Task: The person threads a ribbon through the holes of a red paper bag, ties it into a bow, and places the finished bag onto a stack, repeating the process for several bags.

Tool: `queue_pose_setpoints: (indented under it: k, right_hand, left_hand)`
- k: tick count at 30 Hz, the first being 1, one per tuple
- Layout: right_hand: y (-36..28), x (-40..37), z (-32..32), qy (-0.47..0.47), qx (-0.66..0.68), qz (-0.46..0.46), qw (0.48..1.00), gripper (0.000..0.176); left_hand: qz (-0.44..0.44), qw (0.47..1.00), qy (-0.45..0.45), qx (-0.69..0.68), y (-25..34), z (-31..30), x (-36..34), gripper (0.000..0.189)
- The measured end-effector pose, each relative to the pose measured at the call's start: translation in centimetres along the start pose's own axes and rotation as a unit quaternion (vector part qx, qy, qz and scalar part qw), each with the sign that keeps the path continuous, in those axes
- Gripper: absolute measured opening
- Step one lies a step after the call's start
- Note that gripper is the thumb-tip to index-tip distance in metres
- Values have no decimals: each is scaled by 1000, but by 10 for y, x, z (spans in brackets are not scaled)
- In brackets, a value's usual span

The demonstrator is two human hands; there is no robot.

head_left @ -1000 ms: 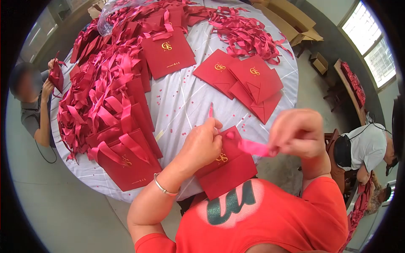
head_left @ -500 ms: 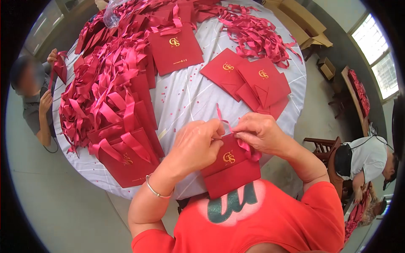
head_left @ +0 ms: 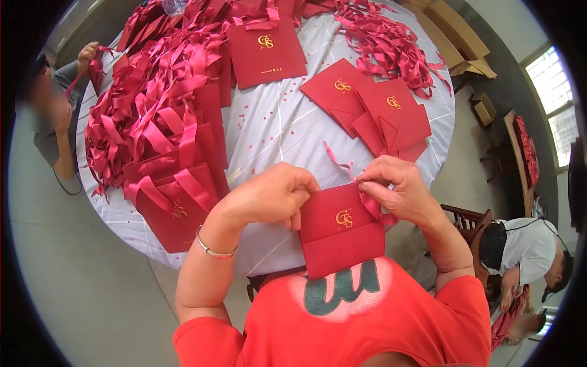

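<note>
A flat red paper bag point(head_left: 340, 235) with a gold logo hangs over the near edge of the round table point(head_left: 275, 131). My left hand point(head_left: 269, 196) grips the bag's top left corner. My right hand point(head_left: 394, 186) pinches a pink-red ribbon point(head_left: 370, 205) at the bag's top right corner. One end of the ribbon sticks up between my hands; the other loops down past my right palm.
Finished bags with ribbon handles point(head_left: 165, 153) are piled on the table's left. Flat bags without handles point(head_left: 379, 113) lie at the right, loose ribbons point(head_left: 391, 46) behind them. A person point(head_left: 52, 116) works at the far left, another point(head_left: 529, 235) sits at the right near a wooden chair point(head_left: 468, 217).
My right hand, which had pulled the ribbon out to the right, came back to the bag's top edge. The left hand slid to the bag's left corner.
</note>
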State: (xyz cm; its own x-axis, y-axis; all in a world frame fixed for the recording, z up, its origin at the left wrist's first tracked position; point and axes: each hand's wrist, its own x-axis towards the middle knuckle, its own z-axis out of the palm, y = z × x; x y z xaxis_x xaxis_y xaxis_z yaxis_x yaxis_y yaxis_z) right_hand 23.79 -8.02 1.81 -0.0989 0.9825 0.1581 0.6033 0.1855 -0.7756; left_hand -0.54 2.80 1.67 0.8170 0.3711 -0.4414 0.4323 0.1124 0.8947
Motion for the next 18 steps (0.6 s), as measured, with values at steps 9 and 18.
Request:
queue_pose_setpoints:
  k: [9,18]
  right_hand:
    - [-25,-1,14,23,-11,-93,995,22]
    - [-23,3,33,-3,4,-146,989,20]
  left_hand:
    - [-40,999,11,-31,-2,-1,4,19]
    - [-23,999,18,-31,-7,-2,6,19]
